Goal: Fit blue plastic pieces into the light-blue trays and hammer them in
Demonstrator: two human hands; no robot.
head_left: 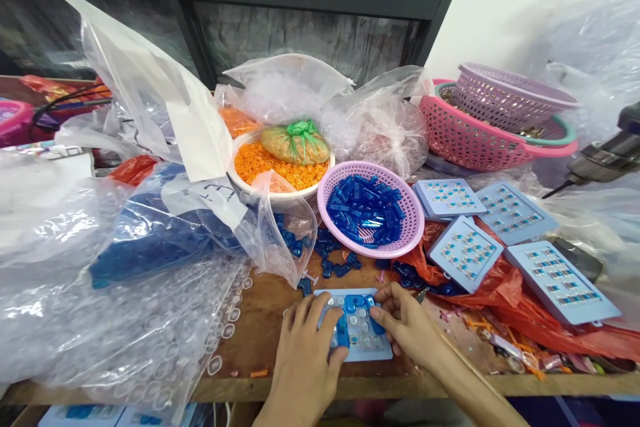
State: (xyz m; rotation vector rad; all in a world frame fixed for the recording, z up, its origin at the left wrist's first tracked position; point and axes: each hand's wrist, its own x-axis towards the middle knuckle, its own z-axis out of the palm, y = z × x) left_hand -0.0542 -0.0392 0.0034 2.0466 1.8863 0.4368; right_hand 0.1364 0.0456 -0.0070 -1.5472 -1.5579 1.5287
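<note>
A light-blue panel (370, 351) lies flat near the table's front edge, with clear caps and several glossy blue plastic pieces (355, 303) on it. My left hand (307, 340) rests over its left part, fingers spread, index finger and thumb beside a blue piece (342, 330). At the panel's right side my right hand (400, 320) pinches another blue piece (376, 319) between thumb and fingers. Its fingertips are partly hidden. Loose blue pieces (341, 269) lie behind the panel, and more fill a pink-lilac basket (411, 195).
Light-blue panels (563, 280) with small parts lie at right on red plastic (505, 280), near an electric screwdriver (600, 160). A white bowl (237, 177) of orange rings and stacked baskets (465, 130) stand behind. Clear bags (125, 320) cover the left side.
</note>
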